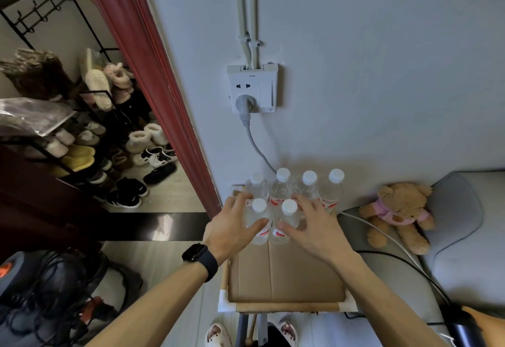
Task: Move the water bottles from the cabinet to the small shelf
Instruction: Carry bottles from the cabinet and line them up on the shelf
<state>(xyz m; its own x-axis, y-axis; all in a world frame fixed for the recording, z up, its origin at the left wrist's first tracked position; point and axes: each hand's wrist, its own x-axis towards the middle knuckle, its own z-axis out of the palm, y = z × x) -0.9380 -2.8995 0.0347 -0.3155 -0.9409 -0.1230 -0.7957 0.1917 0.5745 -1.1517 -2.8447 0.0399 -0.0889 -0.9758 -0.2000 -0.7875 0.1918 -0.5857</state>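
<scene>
Several clear water bottles with white caps and red labels stand on the cardboard-lined top of a small wooden shelf [287,273], against the wall. Four form the back row [309,182]. Two stand in front: the front left bottle [259,218] and the front right bottle [287,219]. My left hand [232,226], with a dark watch on its wrist, wraps around the front left bottle. My right hand [314,226] has its fingers around the front right bottle. Both bottles stand upright on the cardboard. No cabinet is visible.
A wall socket [252,87] with a grey plug and cable sits above the bottles. A teddy bear [396,212] lies on a grey cushion to the right, with cables nearby. A red door frame [153,73] and a shoe rack [90,133] are to the left.
</scene>
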